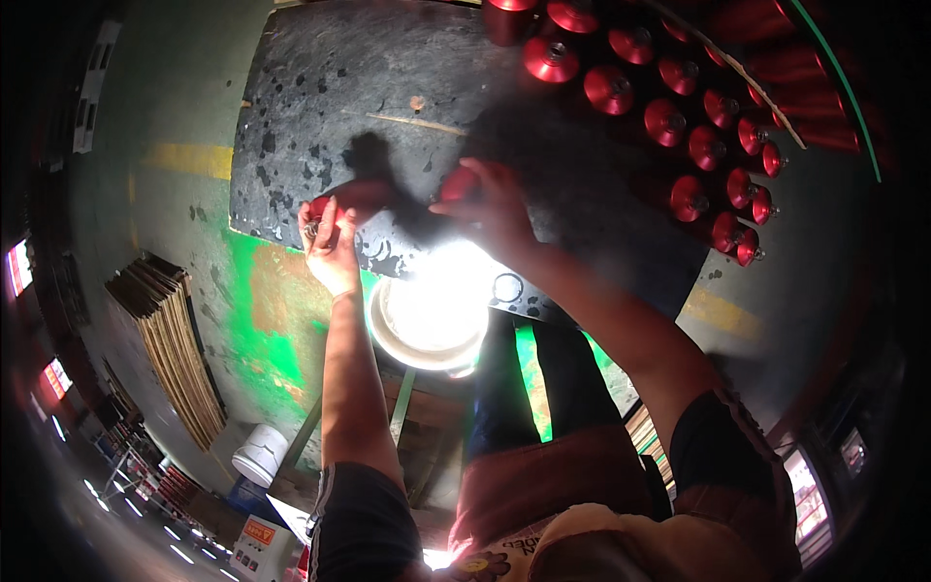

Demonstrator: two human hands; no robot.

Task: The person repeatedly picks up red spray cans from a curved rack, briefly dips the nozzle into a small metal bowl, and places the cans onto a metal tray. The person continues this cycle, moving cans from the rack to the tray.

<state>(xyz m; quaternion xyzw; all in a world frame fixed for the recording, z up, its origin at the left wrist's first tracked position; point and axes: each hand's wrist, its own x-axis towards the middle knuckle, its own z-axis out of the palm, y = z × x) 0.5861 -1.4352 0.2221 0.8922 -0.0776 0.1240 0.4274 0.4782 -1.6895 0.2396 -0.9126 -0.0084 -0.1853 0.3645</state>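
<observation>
My left hand (332, 242) is closed around a red metal bottle (326, 207) near the table's left front edge. The bottle lies on its side in my fingers, its narrow metal neck toward the lower left. Further right, my right hand (495, 206) is over the dark tabletop (320, 107). Its fingers curl round a red, rounded object (460, 184) that is blurred and partly shaded, so its exact kind does not show. Several similar red bottles (608, 90) with cone-shaped shoulders and thin necks stand upright in rows at the far right.
A round, pale-rimmed vessel (386, 335) with strong white glare sits at the table's near edge, before my legs. A stack of flat cardboard (170, 339) stands on the floor at left, near a white bucket (260, 454). A green strip (842, 78) borders the bottles at right.
</observation>
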